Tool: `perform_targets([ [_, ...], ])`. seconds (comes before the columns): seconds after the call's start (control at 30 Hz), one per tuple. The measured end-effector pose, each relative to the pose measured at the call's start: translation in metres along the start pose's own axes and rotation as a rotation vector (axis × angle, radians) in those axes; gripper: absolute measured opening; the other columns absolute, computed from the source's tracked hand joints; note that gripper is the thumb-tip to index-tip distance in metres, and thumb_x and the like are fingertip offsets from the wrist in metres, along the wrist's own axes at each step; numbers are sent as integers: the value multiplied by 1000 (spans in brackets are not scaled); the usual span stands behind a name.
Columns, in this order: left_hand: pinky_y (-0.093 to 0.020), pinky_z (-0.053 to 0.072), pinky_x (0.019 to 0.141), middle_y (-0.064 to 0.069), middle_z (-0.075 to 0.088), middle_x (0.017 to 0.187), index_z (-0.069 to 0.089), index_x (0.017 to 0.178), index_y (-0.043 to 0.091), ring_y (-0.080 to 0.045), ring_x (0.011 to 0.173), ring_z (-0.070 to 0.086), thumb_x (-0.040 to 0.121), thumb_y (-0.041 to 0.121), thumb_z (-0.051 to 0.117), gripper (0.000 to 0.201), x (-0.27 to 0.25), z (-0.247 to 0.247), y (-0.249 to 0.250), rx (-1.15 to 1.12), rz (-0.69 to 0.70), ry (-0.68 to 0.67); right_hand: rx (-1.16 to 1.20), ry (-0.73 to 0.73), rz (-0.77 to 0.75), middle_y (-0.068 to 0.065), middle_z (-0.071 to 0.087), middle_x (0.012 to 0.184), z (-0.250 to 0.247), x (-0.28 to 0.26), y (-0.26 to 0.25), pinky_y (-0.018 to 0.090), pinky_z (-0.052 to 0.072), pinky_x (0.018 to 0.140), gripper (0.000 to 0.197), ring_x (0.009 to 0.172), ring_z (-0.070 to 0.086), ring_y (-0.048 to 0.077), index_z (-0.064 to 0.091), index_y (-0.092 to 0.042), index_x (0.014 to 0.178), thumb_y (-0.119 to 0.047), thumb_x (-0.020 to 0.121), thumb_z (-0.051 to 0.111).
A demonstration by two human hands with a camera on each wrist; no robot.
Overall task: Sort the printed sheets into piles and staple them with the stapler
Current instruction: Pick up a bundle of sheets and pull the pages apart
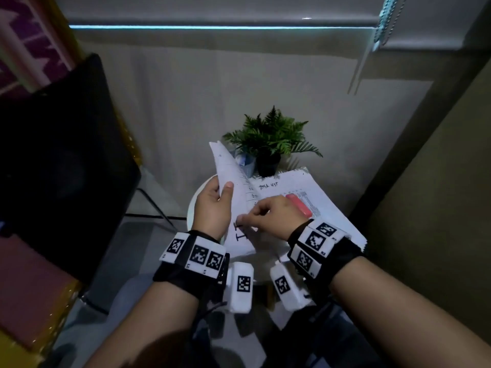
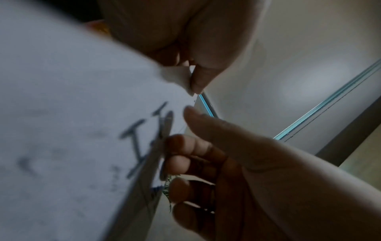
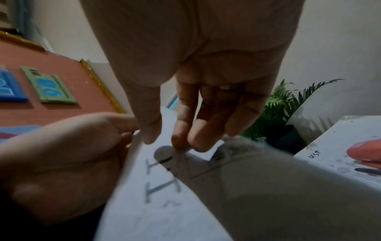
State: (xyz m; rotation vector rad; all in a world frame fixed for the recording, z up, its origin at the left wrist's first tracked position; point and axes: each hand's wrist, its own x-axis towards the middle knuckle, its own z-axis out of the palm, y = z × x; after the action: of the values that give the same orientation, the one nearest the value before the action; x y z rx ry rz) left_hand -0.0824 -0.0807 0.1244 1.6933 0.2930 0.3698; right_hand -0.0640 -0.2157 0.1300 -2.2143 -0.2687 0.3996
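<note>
My left hand (image 1: 222, 193) grips a bundle of printed sheets (image 1: 231, 166) and holds it tilted up over the round white table (image 1: 191, 212), thumb on the front face. In the left wrist view the fingers (image 2: 181, 163) curl round the bundle's edge. The top sheet (image 3: 164, 203) bears large handwritten letters. My right hand (image 1: 243, 219) pinches the near corner of that sheet (image 2: 185, 78) between thumb and fingertips (image 3: 179, 140). A red stapler (image 1: 299, 204) lies on a flat stack of papers (image 1: 281, 185) to the right, also seen as the stapler (image 3: 364, 153) in the right wrist view.
A potted fern (image 1: 268, 144) stands at the table's back edge behind the stack. A black chair (image 1: 66, 160) is at the left, a wall close on the right. A reddish board with coloured cards (image 3: 49, 89) lies at the left.
</note>
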Motion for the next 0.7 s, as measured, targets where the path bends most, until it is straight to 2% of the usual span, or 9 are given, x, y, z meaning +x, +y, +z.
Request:
perform_targets([
  [0.13, -28, 46, 70, -5, 63, 81, 56, 98, 16, -19, 73, 58, 97, 14, 44, 12, -1, 0, -2, -2, 19, 30, 9, 48, 1, 3, 73, 72, 10, -1, -1, 30, 54, 69, 28, 71, 66, 15, 74, -11, 68, -39, 71, 79],
  [0.2, -15, 40, 58, 0, 57, 73, 54, 98, 12, -11, 63, 51, 97, 12, 43, 11, -2, 0, -2, 26, 30, 47, -13, 84, -17, 2, 71, 69, 14, -2, -3, 28, 51, 67, 22, 66, 62, 14, 71, -12, 65, -32, 73, 77],
  [0.23, -14, 39, 57, 0, 57, 74, 54, 98, 11, -10, 63, 50, 97, 11, 43, 11, -1, 0, -3, 25, 26, 56, -28, 98, -35, 2, 69, 68, 15, -3, -4, 27, 50, 66, 17, 65, 60, 13, 70, -13, 65, -26, 74, 76],
  [0.33, -31, 44, 72, -11, 65, 90, 55, 103, 13, -23, 76, 57, 95, 14, 44, 13, 3, 2, -8, -47, -41, 71, -5, 141, -84, 7, 69, 71, 18, -2, -3, 30, 52, 69, 10, 70, 63, 20, 70, -7, 67, -12, 76, 67],
  [0.4, -38, 45, 72, -10, 67, 91, 55, 103, 16, -25, 79, 59, 94, 17, 47, 12, 3, 2, -5, -100, -107, 41, 53, 180, -91, 11, 70, 73, 17, -2, -3, 31, 52, 69, 9, 70, 63, 23, 70, -5, 70, -9, 76, 64],
  [0.47, -37, 47, 73, -4, 66, 83, 58, 105, 12, -20, 75, 59, 93, 18, 53, 14, 1, 1, -3, -95, -121, -50, 125, 202, -83, 10, 67, 72, 17, -2, -2, 26, 49, 64, 8, 64, 58, 18, 68, -7, 70, -8, 77, 64],
  [0.53, -34, 50, 74, -5, 66, 78, 65, 95, 8, -18, 72, 60, 89, 18, 61, 13, -5, -2, -4, 0, -90, -162, 179, 196, -63, 7, 63, 70, 16, -1, -2, 24, 45, 62, 8, 62, 54, 17, 66, -11, 71, -9, 79, 64],
  [0.6, -29, 48, 68, 0, 65, 70, 69, 82, 12, -14, 65, 59, 87, 17, 63, 9, -10, -7, -8, 100, -56, -216, 204, 188, -49, 6, 62, 69, 15, 0, 0, 24, 45, 64, 9, 62, 55, 17, 64, -11, 70, -10, 79, 65],
  [0.7, -25, 43, 61, 10, 60, 54, 68, 69, 22, -8, 56, 52, 87, 16, 63, 20, -11, -14, -16, 165, -31, -201, 212, 179, -29, 5, 64, 69, 16, 1, 2, 24, 47, 65, 9, 61, 58, 15, 64, -12, 70, -12, 78, 67],
])
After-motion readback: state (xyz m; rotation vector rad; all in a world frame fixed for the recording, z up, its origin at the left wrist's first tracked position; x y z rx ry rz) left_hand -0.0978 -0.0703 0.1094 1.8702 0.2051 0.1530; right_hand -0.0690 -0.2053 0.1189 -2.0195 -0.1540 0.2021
